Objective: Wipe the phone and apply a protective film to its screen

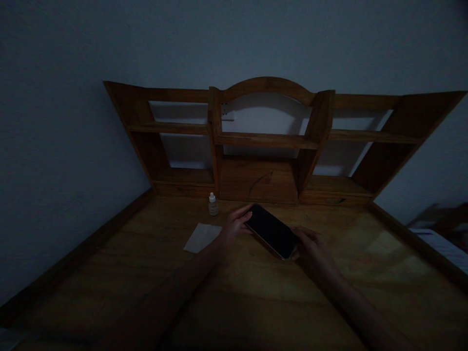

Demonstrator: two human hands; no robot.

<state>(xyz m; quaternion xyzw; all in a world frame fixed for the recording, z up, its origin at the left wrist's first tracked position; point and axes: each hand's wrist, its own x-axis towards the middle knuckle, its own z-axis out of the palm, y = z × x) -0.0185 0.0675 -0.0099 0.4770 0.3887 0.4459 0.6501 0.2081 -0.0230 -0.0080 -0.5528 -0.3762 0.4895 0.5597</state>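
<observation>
I find the phone [271, 231] over the desk [256, 292], left hand [234, 225] and right hand [310, 249] clamped on opposite ends. Stiff, smooth, likely slippery (glass, fragile); I would hold by the edges.

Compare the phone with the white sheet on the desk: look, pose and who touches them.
The phone is black and glossy; the white sheet is pale and matte. The phone is gripped at its ends by the left hand and right hand; the sheet lies untouched. The phone looks thicker, with a metallic edge; the sheet lies thin and flat. Both are rectangular, over the wooden desk.
</observation>
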